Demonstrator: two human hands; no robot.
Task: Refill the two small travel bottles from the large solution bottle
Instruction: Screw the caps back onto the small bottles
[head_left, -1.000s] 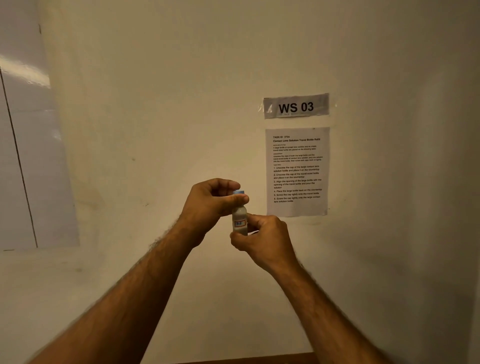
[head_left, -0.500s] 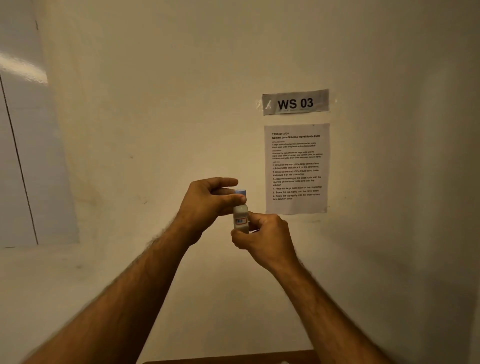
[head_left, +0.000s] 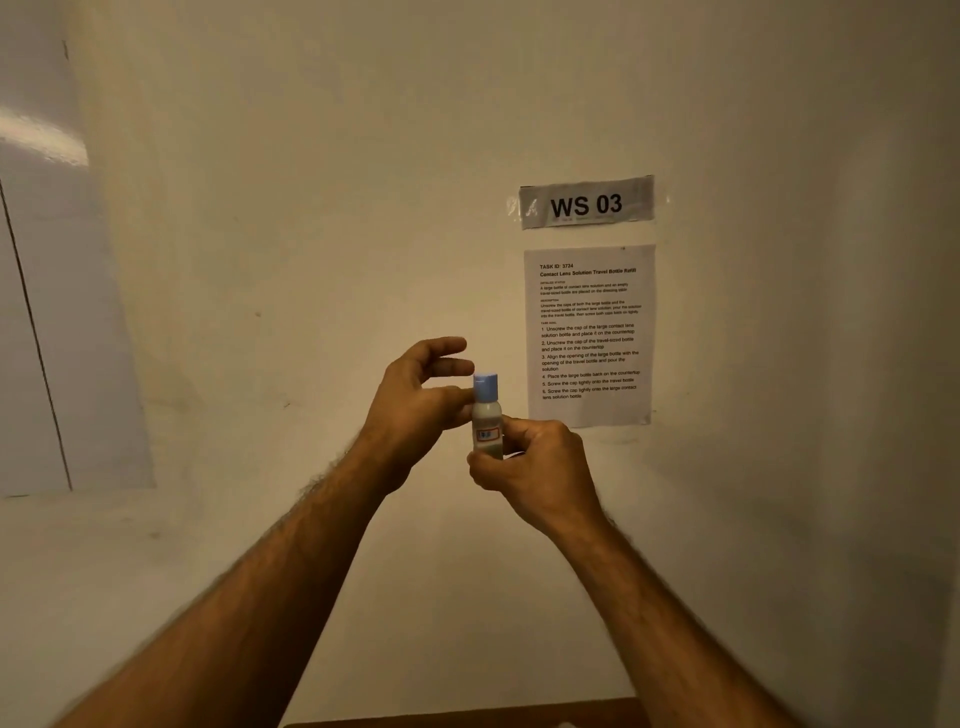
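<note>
A moment ago my left hand (head_left: 415, 410) had its fingers pinched round the blue cap (head_left: 485, 387); now those fingers have lifted off and spread, so the whole cap shows. Behind my hands is the big pale wall (head_left: 260, 208), with a sign that says WS 03 (head_left: 587, 203) and a paper sheet of steps (head_left: 589, 332) taped under it. At the very bottom I can see a thin brown strip, maybe the tabletop (head_left: 467, 719), but I cannot tell for sure. The small travel bottle (head_left: 487, 428) is up in the air in front of me, standing straight, between my two hands. I cannot see the large solution bottle or the other small bottle at all. I think I am turning the cap, and my left hand is letting go to take a new hold. I cannot tell if the cap is going on or coming off. To do it well, I should keep the bottle straight up so nothing spills, hold it still, and turn the cap in short twists. My right hand (head_left: 535, 473) has a tight grip, with fingers and thumb curled round the lower part of the bottle. My left grip is loose and holds nothing; the upper fingers stick out in the air, and the thumb looks to sit just by the bottle's neck.
</note>
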